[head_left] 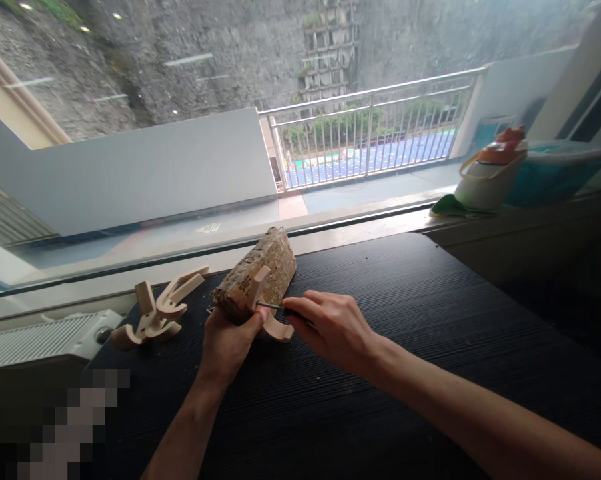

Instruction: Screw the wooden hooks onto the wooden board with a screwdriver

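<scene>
A rough brown block (279,263), bark-like on its side and speckled on the face, stands tilted on the dark table. My left hand (229,343) is closed around its near lower end, the thumb pressing by a pale wooden hook (261,285) set against the block. The hook's lower curved arm (279,329) shows below the thumb. In my right hand (333,320) is a screwdriver (270,305), its thin metal shaft reaching left to the hook's middle. Most of its dark handle is hidden by my fingers. Whether a screw sits at the tip I cannot make out.
Several more pale wooden hooks (153,317) lie in a pile at the table's left. Beyond the black table (405,293) run the window sill and glass. A white radiator (50,343) is at left; a white jug-like container (487,180) and a teal basin (555,177) stand at right.
</scene>
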The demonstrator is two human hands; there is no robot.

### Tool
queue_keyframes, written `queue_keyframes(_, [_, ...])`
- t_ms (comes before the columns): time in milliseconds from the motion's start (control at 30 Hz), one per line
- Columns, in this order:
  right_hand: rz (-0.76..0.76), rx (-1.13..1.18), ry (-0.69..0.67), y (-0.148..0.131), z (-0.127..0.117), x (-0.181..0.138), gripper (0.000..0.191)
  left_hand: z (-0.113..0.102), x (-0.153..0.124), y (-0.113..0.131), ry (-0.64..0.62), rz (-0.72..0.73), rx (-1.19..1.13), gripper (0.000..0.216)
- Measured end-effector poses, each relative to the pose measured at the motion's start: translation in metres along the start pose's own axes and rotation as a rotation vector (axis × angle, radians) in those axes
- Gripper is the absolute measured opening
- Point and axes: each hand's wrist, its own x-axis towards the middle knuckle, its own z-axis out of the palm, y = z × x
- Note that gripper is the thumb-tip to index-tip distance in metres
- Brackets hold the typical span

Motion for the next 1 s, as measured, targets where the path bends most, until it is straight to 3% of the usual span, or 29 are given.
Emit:
queue_keyframes(100, [0.408, 0.473, -0.063, -0.001, 0.005, 0.004, 0.03, -0.001, -0.001, 0.004, 0.026, 0.007, 0.039, 0.026])
queue_keyframes(200, [0.677, 0.83, -0.35, 0.005, 0.0, 0.009, 0.041, -0.001, -0.001, 0.003, 0.02, 0.021, 0.02, 0.027])
queue_keyframes(267, [0.652, 0.901, -0.506, 0.008, -0.008, 0.012, 0.045, 0.001, -0.001, 0.0, -0.007, 0.013, -0.059, 0.03])
queue_keyframes(333, [0.553, 0.876, -0.542, 0.01, -0.014, 0.013, 0.043, 0.004, -0.002, -0.002, -0.046, -0.023, -0.172, 0.033])
queue_keyframes(433, [0.495, 0.738, -0.462, 0.009, -0.02, 0.012, 0.04, 0.005, -0.001, -0.002, -0.091, -0.082, -0.32, 0.033])
queue_keyframes(533, [0.505, 0.565, -0.417, 0.014, -0.023, 0.011, 0.041, 0.001, 0.002, -0.001, -0.045, -0.129, -0.425, 0.032])
queue_keyframes(633, [0.535, 0.555, -0.295, 0.025, -0.027, 0.013, 0.042, -0.005, 0.006, 0.001, -0.017, -0.256, -0.575, 0.033])
queue_keyframes(767, [0.459, 0.65, -0.116, 0.027, -0.027, 0.014, 0.037, -0.005, 0.003, 0.003, -0.203, -0.436, -0.771, 0.033])
queue_keyframes(900, [0.399, 0.793, -0.191, 0.009, -0.016, 0.007, 0.051, -0.001, -0.004, 0.006, -0.393, -0.5, -0.873, 0.024])
queue_keyframes(1000, [0.406, 0.788, -0.23, 0.002, -0.008, 0.001, 0.048, -0.002, -0.005, 0.007, -0.474, -0.542, -0.976, 0.017])
